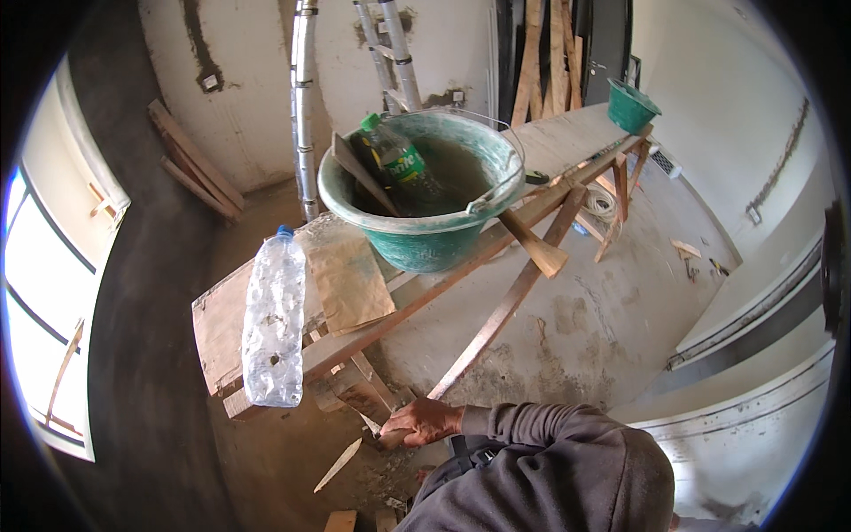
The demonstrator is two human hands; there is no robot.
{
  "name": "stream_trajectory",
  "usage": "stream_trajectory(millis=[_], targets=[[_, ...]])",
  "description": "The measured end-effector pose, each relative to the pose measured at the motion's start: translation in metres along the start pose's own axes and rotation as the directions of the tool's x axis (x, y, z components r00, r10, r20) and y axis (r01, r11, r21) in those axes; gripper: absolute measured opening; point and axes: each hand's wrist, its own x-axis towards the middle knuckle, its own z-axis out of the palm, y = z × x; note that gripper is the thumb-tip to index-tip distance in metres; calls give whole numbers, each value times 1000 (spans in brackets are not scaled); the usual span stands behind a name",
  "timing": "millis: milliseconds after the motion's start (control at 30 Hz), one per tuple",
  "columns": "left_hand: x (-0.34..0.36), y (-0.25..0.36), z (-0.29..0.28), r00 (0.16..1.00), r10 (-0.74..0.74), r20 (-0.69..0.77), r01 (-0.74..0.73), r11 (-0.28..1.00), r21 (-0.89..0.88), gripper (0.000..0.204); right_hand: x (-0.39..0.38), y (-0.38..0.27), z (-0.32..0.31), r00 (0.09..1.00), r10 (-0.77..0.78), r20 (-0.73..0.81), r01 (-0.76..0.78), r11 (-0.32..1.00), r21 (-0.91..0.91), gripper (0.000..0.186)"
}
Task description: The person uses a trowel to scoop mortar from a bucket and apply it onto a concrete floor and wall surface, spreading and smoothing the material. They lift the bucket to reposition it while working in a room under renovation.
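Note:
My right hand (424, 420) reaches in from the lower right in a grey-brown sleeve. Its fingers are wrapped round a short wooden-handled tool (391, 439); the hand hides most of it, so its kind is unclear. My left hand does not show. Beyond the hand, a plank bench (217, 332) carries a large green bucket (421, 244) with a wire handle. A green-capped bottle (401, 160) and a flat, board-like tool (362, 173) lean inside the bucket. A clear, blue-capped plastic bottle (274, 324) lies at the bench's near left, beside brown paper (348, 284).
A wooden handle (534, 246) sticks out past the bench edge beside the bucket. A smaller green bucket (631, 107) stands at the far end. Behind are a metal ladder (304, 106) and upright planks (554, 62). A pointed wood sliver (339, 465) is near my hand.

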Motion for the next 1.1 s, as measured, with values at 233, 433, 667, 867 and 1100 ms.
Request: stream_trajectory(millis=[233, 433, 667, 867, 1100], targets=[[11, 2, 10, 998, 23, 65, -25, 999, 31, 28, -22, -24, -27, 992, 104, -75, -87, 975, 203, 49], [17, 4, 11, 995, 24, 94, -29, 998, 62, 28, -35, -40, -41, 976, 141, -167, -76, 936, 344, 49], [11, -4, 16, 993, 32, 112, -40, 997, 69, 28, -55, -42, -51, 957, 160, -242, -65, 930, 361, 51], [-48, -58, 6, 998, -50, 43, 48, 998, 28, 28, -49, -49, -59, 949, 144, -280, -53, 949, 310, 53], [-161, -151, -19, 973, 79, -217, -70, 996, 50, 35, -45, -45, -52, 843, 263, -470, 12, 864, 504, 47]])
